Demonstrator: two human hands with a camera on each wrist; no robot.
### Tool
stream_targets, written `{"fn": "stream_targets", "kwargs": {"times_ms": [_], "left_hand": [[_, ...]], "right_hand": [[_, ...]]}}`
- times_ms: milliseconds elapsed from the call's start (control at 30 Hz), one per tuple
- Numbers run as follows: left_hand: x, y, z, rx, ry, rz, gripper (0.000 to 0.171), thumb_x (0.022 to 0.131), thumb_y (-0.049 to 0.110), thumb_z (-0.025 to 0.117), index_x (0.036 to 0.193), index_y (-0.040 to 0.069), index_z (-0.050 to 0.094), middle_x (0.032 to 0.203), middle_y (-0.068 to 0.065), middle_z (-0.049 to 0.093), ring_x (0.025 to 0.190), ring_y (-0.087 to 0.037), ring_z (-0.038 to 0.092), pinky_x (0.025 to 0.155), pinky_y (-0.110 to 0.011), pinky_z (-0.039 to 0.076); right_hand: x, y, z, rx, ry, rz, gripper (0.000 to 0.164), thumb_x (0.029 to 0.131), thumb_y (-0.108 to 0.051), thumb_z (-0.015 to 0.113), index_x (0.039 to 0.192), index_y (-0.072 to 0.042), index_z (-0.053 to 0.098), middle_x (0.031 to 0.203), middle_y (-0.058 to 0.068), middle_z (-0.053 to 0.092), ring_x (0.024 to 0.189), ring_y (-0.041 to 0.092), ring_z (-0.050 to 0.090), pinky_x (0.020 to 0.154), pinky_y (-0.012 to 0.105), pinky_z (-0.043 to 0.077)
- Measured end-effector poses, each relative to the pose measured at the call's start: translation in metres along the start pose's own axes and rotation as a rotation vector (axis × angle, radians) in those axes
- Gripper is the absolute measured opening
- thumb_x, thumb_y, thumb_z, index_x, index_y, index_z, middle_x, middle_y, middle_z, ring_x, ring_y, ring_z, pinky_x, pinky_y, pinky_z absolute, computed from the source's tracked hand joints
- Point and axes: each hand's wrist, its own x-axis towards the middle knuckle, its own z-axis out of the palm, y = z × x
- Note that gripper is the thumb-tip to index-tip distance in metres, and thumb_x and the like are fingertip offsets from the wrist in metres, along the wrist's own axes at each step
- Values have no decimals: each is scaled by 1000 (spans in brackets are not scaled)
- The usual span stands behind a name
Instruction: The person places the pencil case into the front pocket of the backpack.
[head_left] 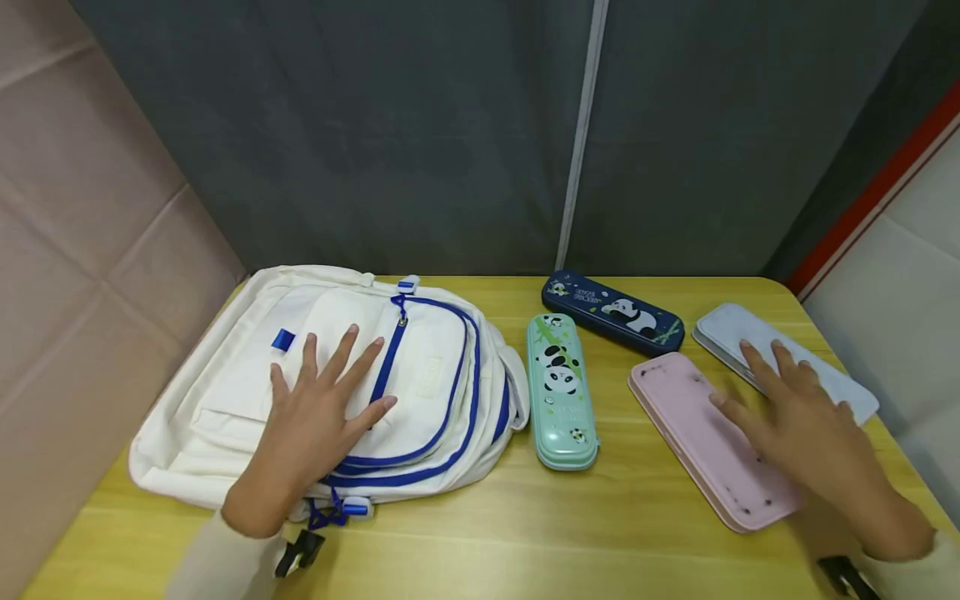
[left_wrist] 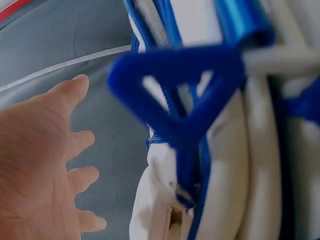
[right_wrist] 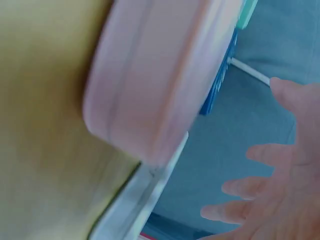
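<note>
A white backpack with blue zips (head_left: 247, 392) lies flat on the left of the table. Over its front my left hand (head_left: 318, 417) spreads its fingers; the left wrist view shows a gap between palm and bag. On the right, my right hand (head_left: 806, 425) hovers with fingers spread above a pink pencil case (head_left: 720, 450) and a pale grey-blue pencil case (head_left: 750, 329). Neither hand grips anything. Between the hands lie a mint green panda pencil case (head_left: 562, 417) and, behind it, a navy panda pencil case (head_left: 600, 304).
The wooden table (head_left: 480, 542) ends at a dark grey curtain (head_left: 360, 142) at the back. A beige padded panel (head_left: 90, 250) stands at the left side, and a white panel with a red edge (head_left: 900, 233) at the right. Blue zip pulls (left_wrist: 175, 95) hang off the backpack's near side.
</note>
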Motion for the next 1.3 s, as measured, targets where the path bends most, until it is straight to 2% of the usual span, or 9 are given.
{"fn": "stream_targets", "kwargs": {"times_ms": [300, 500, 633, 833, 967, 1133, 1300], "left_hand": [[-4, 13, 8, -37, -3, 90, 76, 99, 57, 62, 165, 31, 34, 173, -10, 30, 155, -54, 24, 115, -83, 16], [-10, 24, 20, -33, -3, 180, 73, 98, 56, 64, 162, 30, 40, 169, -9, 38, 150, -49, 38, 112, -81, 29], [-12, 31, 28, -34, -2, 222, 72, 98, 56, 65, 162, 32, 41, 169, -6, 39, 148, -49, 44, 109, -80, 34], [-14, 40, 35, -35, 4, 274, 69, 98, 56, 65, 159, 33, 45, 168, -5, 40, 147, -48, 44, 108, -80, 36], [-16, 44, 37, -61, -35, 281, 65, 100, 55, 63, 159, 37, 45, 170, -2, 37, 150, -47, 41, 110, -80, 33], [-16, 49, 39, -67, -74, 289, 56, 103, 49, 60, 156, 39, 48, 170, -1, 37, 150, -48, 40, 109, -82, 32], [-16, 51, 41, -48, -61, 312, 50, 104, 44, 60, 153, 38, 52, 168, -3, 40, 147, -50, 43, 106, -83, 35]], "right_hand": [[-13, -10, 8, 28, -90, -10, 101, 99, -68, 53, 168, -6, 12, 165, 43, 11, 141, 73, 19, 97, 90, 26], [-26, -18, 16, -2, -145, 42, 105, 96, -74, 53, 169, -12, 10, 163, 44, 14, 137, 71, 26, 92, 89, 33], [-34, -21, 23, -25, -164, 33, 103, 95, -75, 53, 169, -14, 14, 162, 43, 17, 136, 69, 28, 89, 87, 37], [-43, -23, 32, -18, -152, 20, 106, 91, -77, 57, 168, -12, 21, 165, 38, 19, 140, 66, 26, 95, 88, 33], [-47, -24, 36, -14, -174, 40, 112, 88, -81, 57, 168, -12, 20, 167, 37, 16, 140, 69, 25, 98, 88, 29], [-50, -25, 38, -18, -182, 33, 112, 88, -84, 53, 168, -14, 20, 167, 37, 15, 139, 71, 24, 95, 89, 30], [-53, -26, 40, -35, -165, 11, 109, 88, -82, 55, 167, -13, 24, 167, 37, 17, 138, 72, 25, 98, 88, 30]]}}
